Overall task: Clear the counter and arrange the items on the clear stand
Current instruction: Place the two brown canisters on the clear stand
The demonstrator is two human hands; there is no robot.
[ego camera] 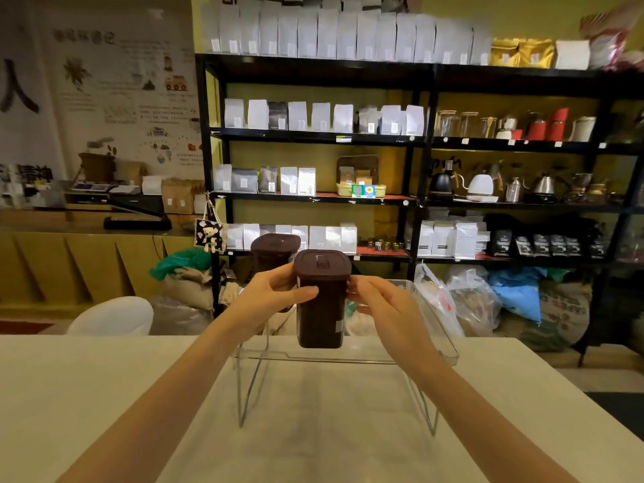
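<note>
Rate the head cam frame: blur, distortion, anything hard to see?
Head view: warm, dim indoor light; shelves bow at the edges from the wide lens, and the top right corner smears. The near brown jar between the left hand and right hand is fairly sharp. The clear stand nearly vanishes against the counter.

Black shelving [313, 135] of white bags [327, 34] lines a yellow wall [313, 158].

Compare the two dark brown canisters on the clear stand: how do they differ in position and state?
The front canister is held between the left hand and right hand; the rear canister stands untouched. The front canister shows fully, label included; the rear canister is partly hidden behind the left hand. Both are dark brown with matching lids.
</note>
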